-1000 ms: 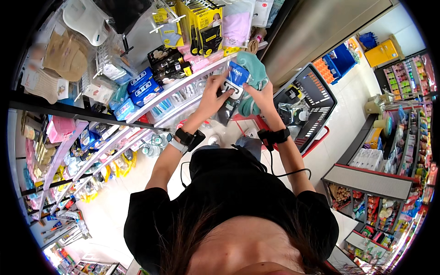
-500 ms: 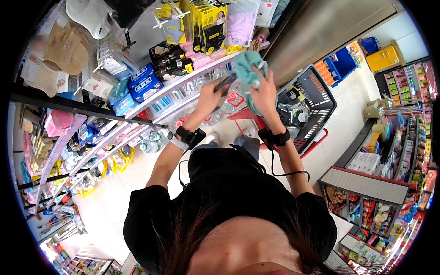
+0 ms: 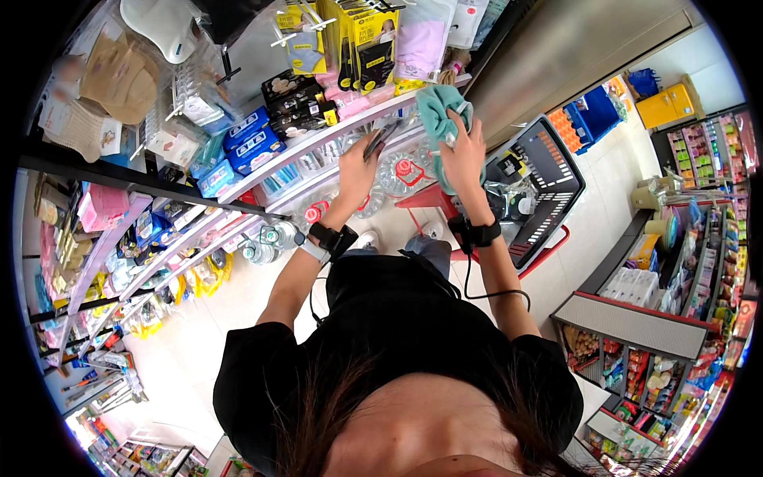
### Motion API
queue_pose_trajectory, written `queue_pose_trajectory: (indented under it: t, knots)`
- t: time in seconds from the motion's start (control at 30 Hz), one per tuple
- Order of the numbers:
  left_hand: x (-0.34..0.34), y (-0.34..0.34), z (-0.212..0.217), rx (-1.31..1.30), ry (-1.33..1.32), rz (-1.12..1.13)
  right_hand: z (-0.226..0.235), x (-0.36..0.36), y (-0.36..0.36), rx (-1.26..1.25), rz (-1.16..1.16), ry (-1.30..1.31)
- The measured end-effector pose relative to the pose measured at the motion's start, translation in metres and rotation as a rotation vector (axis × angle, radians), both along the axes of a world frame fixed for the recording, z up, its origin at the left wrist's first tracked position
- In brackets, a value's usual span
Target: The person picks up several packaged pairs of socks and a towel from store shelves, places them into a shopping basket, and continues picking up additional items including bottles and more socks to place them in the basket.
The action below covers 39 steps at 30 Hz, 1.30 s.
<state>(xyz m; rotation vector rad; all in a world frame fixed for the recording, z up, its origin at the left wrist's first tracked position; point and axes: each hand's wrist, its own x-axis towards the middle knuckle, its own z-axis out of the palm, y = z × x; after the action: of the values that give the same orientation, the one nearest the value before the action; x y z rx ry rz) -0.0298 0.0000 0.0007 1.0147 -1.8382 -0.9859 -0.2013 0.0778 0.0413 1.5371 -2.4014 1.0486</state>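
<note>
My right hand [image 3: 463, 159] is closed on a crumpled teal cloth [image 3: 439, 111], part of which hangs down on the hand's left side. My left hand [image 3: 358, 171], a short way to the left, grips a thin, flat dark object [image 3: 381, 138] seen nearly edge-on; its kind cannot be made out. A gap separates the two hands. Both are raised in front of the shelf edge [image 3: 366, 121]. Below and between them stand large clear bottles with red handles [image 3: 408, 172].
A black shopping basket [image 3: 548, 171] with packaged items is at the right, beside a tall metal-coloured panel [image 3: 572, 60]. Blue packs [image 3: 253, 143] and black boxes [image 3: 294, 103] fill the shelf at left. Yellow packets [image 3: 369, 44] hang above. A low shelf unit [image 3: 636, 322] stands at right.
My left hand has drawn left with the dark object, away from the cloth. My right hand has shifted slightly right and still holds the cloth.
</note>
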Motion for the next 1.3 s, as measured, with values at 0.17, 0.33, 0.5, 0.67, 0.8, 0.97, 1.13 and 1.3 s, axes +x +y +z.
queue_pose_trajectory:
  t: [0.17, 0.33, 0.5, 0.67, 0.8, 0.97, 1.13, 1.3]
  knots:
    - [-0.006, -0.005, -0.008, -0.156, -0.144, -0.052, 0.003, 0.048, 0.008, 0.001, 0.207, 0.056]
    - [-0.001, -0.007, 0.014, -0.188, -0.276, -0.015, -0.004, 0.034, 0.016, -0.001, 0.292, 0.057]
    - [-0.013, 0.009, 0.004, -0.348, -0.253, -0.047, -0.009, 0.03, -0.004, -0.034, 0.135, -0.072]
    - [-0.008, 0.001, 0.003, -0.108, -0.1, -0.041, -0.018, 0.015, -0.019, -0.194, -0.049, -0.458]
    - [-0.011, -0.006, -0.007, 0.25, 0.059, -0.062, -0.028, 0.026, -0.024, -0.492, 0.183, -0.851]
    - [-0.012, -0.007, -0.01, 0.493, 0.401, -0.169, -0.006, 0.054, -0.019, -0.571, 0.334, -1.151]
    - [-0.001, -0.012, 0.017, 0.856, 0.49, -0.155, -0.022, 0.038, -0.015, -0.111, 0.383, -0.086]
    - [0.013, -0.041, 0.035, 0.749, 0.926, -0.087, -0.055, 0.026, 0.014, 0.131, 0.496, 0.094]
